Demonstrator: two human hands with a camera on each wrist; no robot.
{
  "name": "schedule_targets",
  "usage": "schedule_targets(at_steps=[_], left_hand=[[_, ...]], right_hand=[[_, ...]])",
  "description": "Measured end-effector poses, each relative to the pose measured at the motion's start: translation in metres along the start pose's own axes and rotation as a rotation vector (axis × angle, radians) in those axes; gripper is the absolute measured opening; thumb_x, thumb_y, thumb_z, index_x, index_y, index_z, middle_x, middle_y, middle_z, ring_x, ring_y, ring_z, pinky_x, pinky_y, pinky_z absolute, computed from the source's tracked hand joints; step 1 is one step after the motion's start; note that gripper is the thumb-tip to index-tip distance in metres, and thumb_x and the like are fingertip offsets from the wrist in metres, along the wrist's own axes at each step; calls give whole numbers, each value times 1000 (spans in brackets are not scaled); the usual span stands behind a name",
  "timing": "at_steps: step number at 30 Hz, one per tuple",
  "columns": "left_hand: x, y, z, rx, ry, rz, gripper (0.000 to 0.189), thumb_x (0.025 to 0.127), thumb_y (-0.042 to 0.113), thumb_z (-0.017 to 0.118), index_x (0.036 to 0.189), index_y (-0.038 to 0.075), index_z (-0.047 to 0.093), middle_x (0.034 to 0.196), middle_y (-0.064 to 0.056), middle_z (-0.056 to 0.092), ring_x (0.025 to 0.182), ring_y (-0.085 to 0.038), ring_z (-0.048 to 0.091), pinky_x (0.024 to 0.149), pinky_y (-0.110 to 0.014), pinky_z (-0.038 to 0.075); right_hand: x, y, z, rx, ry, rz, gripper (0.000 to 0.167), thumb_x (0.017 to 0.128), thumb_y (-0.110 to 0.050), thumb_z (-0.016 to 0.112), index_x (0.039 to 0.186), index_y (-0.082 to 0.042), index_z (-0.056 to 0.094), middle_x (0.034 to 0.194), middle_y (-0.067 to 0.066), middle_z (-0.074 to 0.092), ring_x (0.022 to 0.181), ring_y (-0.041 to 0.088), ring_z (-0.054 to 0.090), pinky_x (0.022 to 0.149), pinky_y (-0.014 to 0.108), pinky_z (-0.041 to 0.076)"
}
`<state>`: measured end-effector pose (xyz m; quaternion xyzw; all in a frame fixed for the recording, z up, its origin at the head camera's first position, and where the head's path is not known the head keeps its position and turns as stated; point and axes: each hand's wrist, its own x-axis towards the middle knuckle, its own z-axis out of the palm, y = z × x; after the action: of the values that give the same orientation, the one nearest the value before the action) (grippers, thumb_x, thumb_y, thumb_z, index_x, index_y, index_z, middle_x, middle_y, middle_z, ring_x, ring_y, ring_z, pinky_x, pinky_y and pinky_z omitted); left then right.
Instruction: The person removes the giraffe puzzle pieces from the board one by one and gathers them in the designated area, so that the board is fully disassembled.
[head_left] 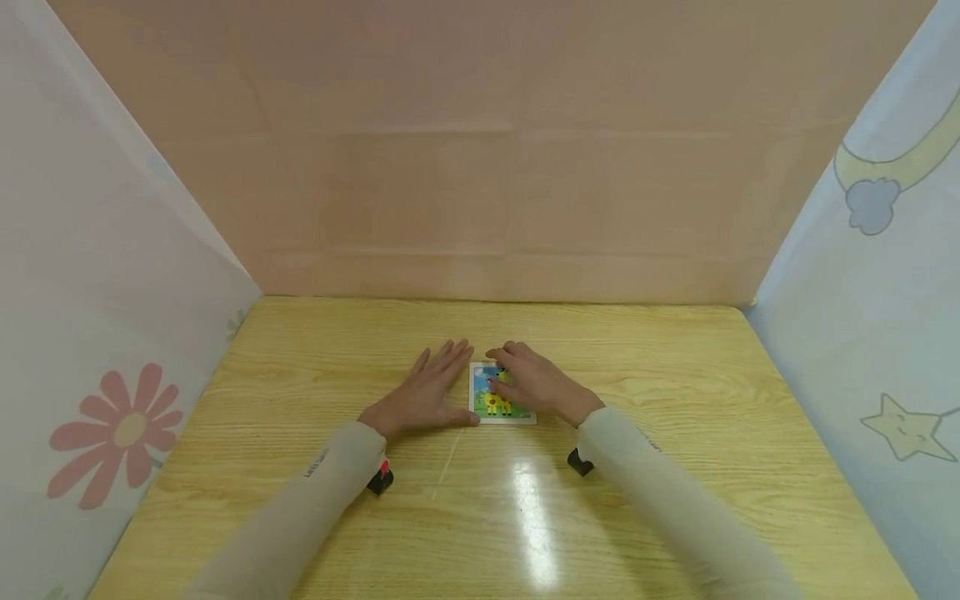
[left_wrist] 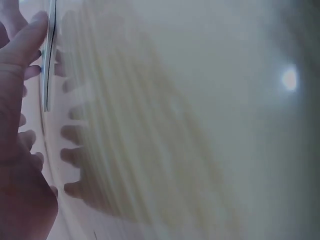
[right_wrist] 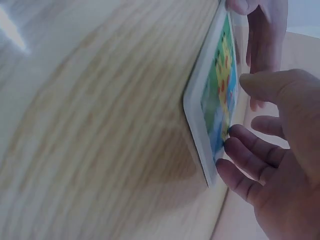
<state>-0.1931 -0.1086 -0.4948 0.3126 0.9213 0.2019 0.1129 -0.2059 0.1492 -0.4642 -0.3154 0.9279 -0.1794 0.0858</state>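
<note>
A small flat board [head_left: 484, 398] with a white border and a picture of a yellow spotted animal, like a giraffe, lies on the table. My left hand [head_left: 429, 398] is at its left side, fingers spread and straight, with the thumb at the lower left corner. Over the right part of the picture reaches my right hand [head_left: 538, 382], its fingers loosely bent. In the right wrist view, the right fingertips are close to the board's [right_wrist: 225, 90] face and far edge; whether they touch cannot be told. The left wrist view shows the board [left_wrist: 49, 75] edge-on beside the left thumb.
The wooden table [head_left: 300, 358] has a glossy surface that reflects a light. A plain tan wall [head_left: 480, 167] rises behind it. Patterned white panels stand at the left [head_left: 127, 250] and right [head_left: 862, 317]. A dark strap piece [head_left: 381, 479] hangs at the left wrist.
</note>
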Motion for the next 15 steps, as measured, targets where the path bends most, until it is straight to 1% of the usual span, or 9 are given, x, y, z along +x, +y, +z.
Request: schedule_targets(at_steps=[4,9,15], left_hand=[[2,1,1,6,-23,-15,118,93,75,64,174,15,4,183,-3,2,171,-30,-2,137,-61,-3],[4,3,2,5,-48,-35,115,94,75,64,174,14,8,183,-2,5,171,-27,-2,137,-61,-6],[4,4,2,5,-50,-21,109,95,72,64,172,11,17,183,-3,6,171,-29,0,136,-64,-3]], right_hand=[[4,-2,3,-29,4,3,53,105,-33,68,148,-3,59,128,10,64,111,23,60,93,39,58],[9,-5,5,-59,-8,20,45,105,-33,69,141,-6,66,129,9,62,115,25,60,92,40,59],[10,-14,4,-25,-35,65,37,106,-27,68,138,-8,67,127,10,61,114,25,56,90,41,59]])
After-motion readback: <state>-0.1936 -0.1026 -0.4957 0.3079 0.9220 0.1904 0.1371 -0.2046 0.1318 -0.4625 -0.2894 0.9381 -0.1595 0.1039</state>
